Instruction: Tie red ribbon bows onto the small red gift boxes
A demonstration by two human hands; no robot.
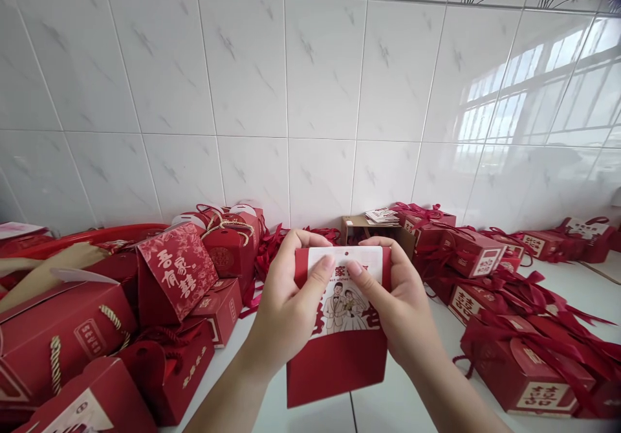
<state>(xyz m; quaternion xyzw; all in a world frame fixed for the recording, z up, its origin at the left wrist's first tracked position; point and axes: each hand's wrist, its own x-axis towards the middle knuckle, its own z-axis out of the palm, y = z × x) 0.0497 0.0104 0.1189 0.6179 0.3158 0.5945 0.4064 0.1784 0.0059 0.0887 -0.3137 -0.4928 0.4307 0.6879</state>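
Note:
A red paper gift box (334, 365), looking flat and unfilled, is held up over the white tabletop. Its white front panel (345, 297) carries a drawn bride and groom with red lettering, and a small hole sits near the top edge. My left hand (301, 290) grips the upper left side, thumb on the panel and fingers behind. On the upper right side my right hand (395, 290) does the same, its thumb close to the other one. The fingers behind the box are partly hidden.
Red gift boxes with cord handles (177, 362) crowd the left. Ribbon-tied red boxes (526, 358) are piled on the right. Behind my hands are a cardboard box (354, 229), white cards (381, 216) and red ribbons (272, 248), against a tiled wall (320, 70).

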